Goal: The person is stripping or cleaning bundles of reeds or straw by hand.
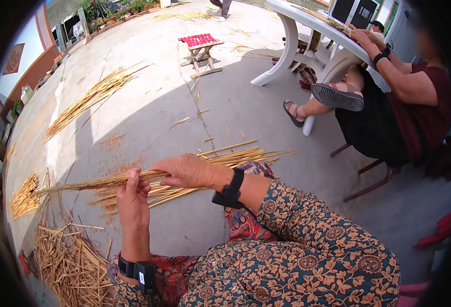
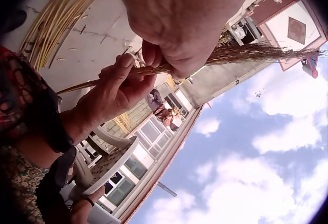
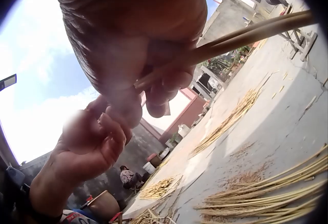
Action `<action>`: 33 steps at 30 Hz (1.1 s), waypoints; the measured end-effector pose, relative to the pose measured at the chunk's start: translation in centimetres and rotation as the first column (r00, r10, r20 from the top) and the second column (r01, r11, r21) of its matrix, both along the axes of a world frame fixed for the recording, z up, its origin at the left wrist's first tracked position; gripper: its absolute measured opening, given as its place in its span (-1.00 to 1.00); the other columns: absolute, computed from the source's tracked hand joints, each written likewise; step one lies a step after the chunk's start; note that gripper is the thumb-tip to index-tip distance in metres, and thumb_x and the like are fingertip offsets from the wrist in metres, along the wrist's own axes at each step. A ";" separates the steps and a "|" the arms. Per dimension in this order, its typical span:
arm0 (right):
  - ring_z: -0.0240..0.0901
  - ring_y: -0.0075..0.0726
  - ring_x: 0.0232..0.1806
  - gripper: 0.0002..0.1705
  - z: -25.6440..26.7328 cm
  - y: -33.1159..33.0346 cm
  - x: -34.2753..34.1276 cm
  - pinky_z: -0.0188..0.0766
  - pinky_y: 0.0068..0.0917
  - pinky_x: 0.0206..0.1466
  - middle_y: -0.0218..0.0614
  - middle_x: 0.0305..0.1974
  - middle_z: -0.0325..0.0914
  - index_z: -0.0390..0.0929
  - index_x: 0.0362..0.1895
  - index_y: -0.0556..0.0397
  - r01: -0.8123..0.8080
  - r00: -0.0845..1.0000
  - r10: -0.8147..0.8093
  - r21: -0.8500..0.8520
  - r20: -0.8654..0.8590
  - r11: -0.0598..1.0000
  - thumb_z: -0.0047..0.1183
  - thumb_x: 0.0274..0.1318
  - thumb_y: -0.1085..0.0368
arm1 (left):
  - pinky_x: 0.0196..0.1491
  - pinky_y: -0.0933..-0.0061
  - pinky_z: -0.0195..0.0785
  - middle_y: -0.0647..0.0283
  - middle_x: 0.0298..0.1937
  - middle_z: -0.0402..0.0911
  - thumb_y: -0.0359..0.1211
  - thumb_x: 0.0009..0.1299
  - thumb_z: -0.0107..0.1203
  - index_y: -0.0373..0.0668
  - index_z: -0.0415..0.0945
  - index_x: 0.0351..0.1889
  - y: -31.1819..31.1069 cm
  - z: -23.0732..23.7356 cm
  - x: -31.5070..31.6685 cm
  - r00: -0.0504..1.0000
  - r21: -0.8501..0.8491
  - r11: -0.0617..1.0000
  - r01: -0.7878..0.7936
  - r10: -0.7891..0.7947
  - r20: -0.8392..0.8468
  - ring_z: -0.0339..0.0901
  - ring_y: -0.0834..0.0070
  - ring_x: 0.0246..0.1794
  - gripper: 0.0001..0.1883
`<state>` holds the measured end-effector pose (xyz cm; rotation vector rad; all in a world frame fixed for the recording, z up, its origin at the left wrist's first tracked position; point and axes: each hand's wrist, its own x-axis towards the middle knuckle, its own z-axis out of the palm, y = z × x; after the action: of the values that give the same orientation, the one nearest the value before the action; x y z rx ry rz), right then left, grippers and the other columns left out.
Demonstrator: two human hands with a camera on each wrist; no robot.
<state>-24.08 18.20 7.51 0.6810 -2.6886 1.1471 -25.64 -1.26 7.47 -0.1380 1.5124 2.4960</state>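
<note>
A thin bunch of broom straw [image 1: 90,183] stretches across both hands, its brushy heads pointing left in the head view. My left hand [image 1: 134,204] pinches it from below between thumb and fingers. Just to the right, my right hand [image 1: 187,171] grips the stalk end from above. The left wrist view shows the frayed brown heads [image 2: 251,54] beyond the left hand [image 2: 184,19] and the right thumb lying along the stalks. In the right wrist view a couple of smooth stalks [image 3: 251,35] come out of the right hand [image 3: 133,34], close beside the left hand.
Loose straw stalks [image 1: 230,157] lie on the concrete under my hands. Other straw piles [image 1: 95,97] lie ahead and left, with cut pieces [image 1: 72,261] near my left knee. A red-topped folding stool [image 1: 201,42] stands ahead. A seated person [image 1: 414,102] works at a white table [image 1: 287,30].
</note>
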 end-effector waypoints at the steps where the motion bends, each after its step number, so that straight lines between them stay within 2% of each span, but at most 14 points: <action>1: 0.55 -0.09 -0.29 -0.68 -0.3 0.0 0.0 0.49 -0.26 -0.27 -0.32 -0.24 0.58 0.50 -0.06 -0.15 0.064 0.997 -0.062 0.055 -0.043 0.996 0.13 0.07 0.14 | -0.30 0.66 0.41 0.35 -0.21 0.57 -0.26 0.37 0.17 -0.19 0.51 -0.12 -0.3 0.0 -0.2 1.000 0.013 1.000 -0.020 0.020 -0.018 0.48 0.65 -0.37 -0.77; 2: 0.55 -0.11 -0.27 -0.67 -0.5 0.2 -0.2 0.49 -0.26 -0.26 -0.34 -0.23 0.57 0.50 -0.05 -0.16 0.129 0.989 -0.119 0.110 -0.092 0.986 0.15 0.04 0.16 | -0.29 0.67 0.41 0.34 -0.20 0.58 -0.26 0.37 0.16 -0.18 0.51 -0.13 -0.6 0.2 -0.4 0.998 0.028 0.999 -0.041 0.042 -0.039 0.48 0.64 -0.37 -0.77; 7: 0.47 -0.17 -0.26 -0.84 -0.9 1.0 -0.8 0.43 -0.28 -0.18 -0.36 -0.36 0.48 0.54 -0.26 -0.10 0.262 0.942 -0.223 0.133 -0.251 0.956 0.13 0.01 0.26 | -0.28 0.69 0.41 0.38 -0.21 0.55 -0.28 0.39 0.14 -0.19 0.52 -0.10 -1.8 1.7 -0.6 0.987 0.041 0.988 -0.150 0.152 -0.056 0.48 0.66 -0.34 -0.78; 10: 0.45 -0.21 -0.19 -0.82 -1.4 1.3 -1.2 0.37 -0.25 -0.10 -0.40 -0.32 0.48 0.54 -0.26 -0.11 0.232 0.926 -0.171 0.148 -0.337 0.961 0.16 -0.02 0.27 | -0.25 0.67 0.40 0.37 -0.19 0.54 -0.30 0.41 0.12 -0.18 0.51 -0.08 -1.4 2.3 -0.1 0.978 -0.004 0.986 -0.165 0.163 -0.131 0.48 0.65 -0.32 -0.79; 13: 0.41 -0.20 -0.08 -0.77 -1.3 1.4 -1.3 0.32 -0.24 -0.03 -0.38 -0.22 0.47 0.53 -0.23 -0.12 0.186 0.938 -0.139 0.121 -0.318 0.975 0.19 -0.05 0.27 | -0.20 0.63 0.41 0.37 -0.18 0.54 -0.31 0.43 0.09 -0.18 0.50 -0.05 -0.9 2.8 0.5 0.971 -0.071 0.988 -0.138 0.120 -0.208 0.47 0.64 -0.30 -0.79; 16: 0.38 -0.13 0.01 -0.68 -1.0 1.6 -1.2 0.32 -0.25 0.04 -0.28 -0.11 0.45 0.54 -0.15 -0.12 0.278 0.884 -0.202 0.127 -0.421 0.952 0.22 -0.08 0.26 | -0.11 0.58 0.41 0.35 -0.13 0.53 -0.32 0.44 0.07 -0.17 0.50 -0.03 -1.0 2.8 0.8 0.951 -0.099 0.991 -0.092 0.058 -0.304 0.48 0.62 -0.25 -0.79; 19: 0.32 -0.01 0.09 -0.57 -1.2 2.2 -1.5 0.30 -0.24 0.14 -0.20 -0.02 0.41 0.51 -0.03 -0.12 0.415 0.841 -0.330 0.120 -0.428 0.902 0.22 -0.09 0.27 | -0.02 0.55 0.42 0.34 -0.08 0.51 -0.32 0.45 0.05 -0.16 0.50 -0.02 -1.0 2.6 1.0 0.939 -0.085 0.995 -0.047 0.015 -0.342 0.49 0.59 -0.16 -0.79; 22: 0.31 -0.09 0.12 -0.48 -1.6 3.5 -2.3 0.31 -0.26 0.17 -0.16 0.01 0.38 0.44 0.06 0.01 0.511 0.800 -0.456 0.046 -0.390 0.858 0.23 -0.04 0.20 | 0.01 0.57 0.47 0.29 -0.03 0.50 -0.35 0.45 0.04 -0.18 0.48 0.00 -0.3 1.8 0.9 0.961 -0.017 1.000 -0.020 0.015 -0.277 0.52 0.54 -0.10 -0.78; 24: 0.27 -0.08 0.16 -0.41 -1.9 4.3 -3.4 0.31 -0.21 0.15 -0.08 0.12 0.30 0.37 0.11 0.06 0.527 0.843 -0.533 -0.317 0.076 0.788 0.22 0.02 0.12 | 0.05 0.54 0.46 0.28 -0.02 0.50 -0.34 0.45 0.04 -0.19 0.48 0.00 0.1 1.4 0.8 0.957 -0.004 1.000 -0.023 0.021 -0.290 0.52 0.52 -0.08 -0.78; 25: 0.24 -0.08 0.18 -0.37 -2.0 4.5 -3.6 0.32 -0.18 0.15 -0.04 0.17 0.25 0.33 0.14 0.08 0.564 0.826 -0.472 -0.466 0.308 0.682 0.21 0.04 0.08 | 0.06 0.53 0.46 0.28 -0.01 0.50 -0.34 0.45 0.04 -0.20 0.48 0.00 0.3 1.2 0.8 0.955 0.003 1.000 -0.022 0.022 -0.296 0.52 0.51 -0.07 -0.78; 27: 0.27 -0.07 0.15 -0.30 -2.5 4.6 -3.2 0.36 -0.16 0.10 0.01 0.17 0.24 0.28 0.18 0.09 0.559 0.804 -0.098 -0.687 0.587 0.464 0.19 0.07 -0.03 | 0.09 0.51 0.45 0.26 -0.01 0.50 -0.35 0.45 0.04 -0.21 0.47 0.01 0.7 0.7 1.0 0.947 -0.009 1.000 0.014 -0.016 -0.320 0.52 0.50 -0.04 -0.77; 28: 0.29 -0.06 0.14 -0.25 -2.4 4.5 -3.0 0.38 -0.15 0.08 0.03 0.17 0.23 0.25 0.20 0.10 0.581 0.756 0.126 -0.747 0.643 0.323 0.19 0.09 -0.09 | 0.10 0.50 0.44 0.25 0.00 0.49 -0.35 0.45 0.04 -0.22 0.46 0.01 1.0 0.5 1.1 0.943 -0.014 0.999 0.031 -0.034 -0.331 0.51 0.49 -0.03 -0.76; 31: 0.38 -0.13 0.06 -0.37 -2.1 3.6 -2.3 0.40 -0.20 0.09 -0.07 0.02 0.38 0.30 0.11 0.06 0.673 0.683 0.195 -0.710 0.704 0.208 0.16 0.13 -0.08 | 0.14 0.42 0.42 0.19 -0.01 0.48 -0.40 0.44 0.04 -0.25 0.45 0.02 2.4 -0.2 1.5 0.915 -0.105 0.993 0.044 -0.082 -0.395 0.50 0.44 0.01 -0.77; 33: 0.42 -0.07 0.05 -0.50 -0.9 4.3 -2.1 0.41 -0.14 0.11 -0.05 0.01 0.41 0.33 0.02 0.07 0.629 0.677 0.384 -0.765 0.628 0.142 0.13 0.18 0.01 | 0.14 0.42 0.43 0.19 0.00 0.47 -0.41 0.44 0.03 -0.27 0.44 0.02 3.3 -0.2 1.7 0.911 -0.122 0.991 0.062 -0.106 -0.399 0.50 0.42 0.01 -0.77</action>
<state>-26.16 22.46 6.62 -0.4515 -1.2952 3.0935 -23.98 2.00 7.27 0.4490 1.7594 2.4781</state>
